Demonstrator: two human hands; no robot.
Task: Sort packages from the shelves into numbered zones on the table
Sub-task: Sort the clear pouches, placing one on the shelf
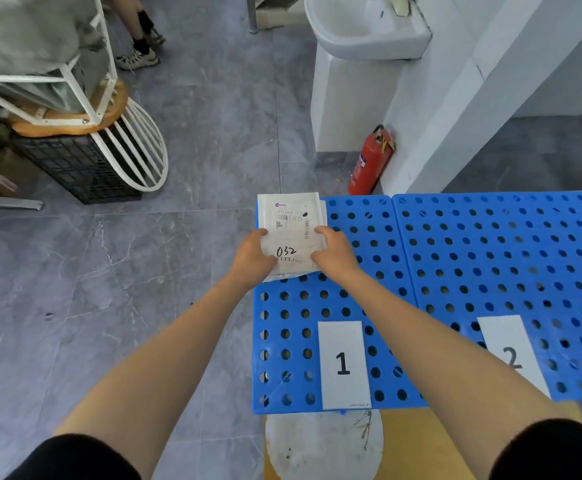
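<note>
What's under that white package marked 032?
The far left corner of the blue perforated panel. The left hand and right hand grip the package; anything directly beneath is covered.

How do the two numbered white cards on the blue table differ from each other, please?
The card marked 1 lies on the left blue panel, the card marked 2 on the right panel. The card marked 1 shows whole; the card marked 2 is partly hidden behind the right forearm. Both are white, flat and bear a black digit.

Single head-worn wide-angle view, facing forward and down, close above blue table (511, 249)
</note>
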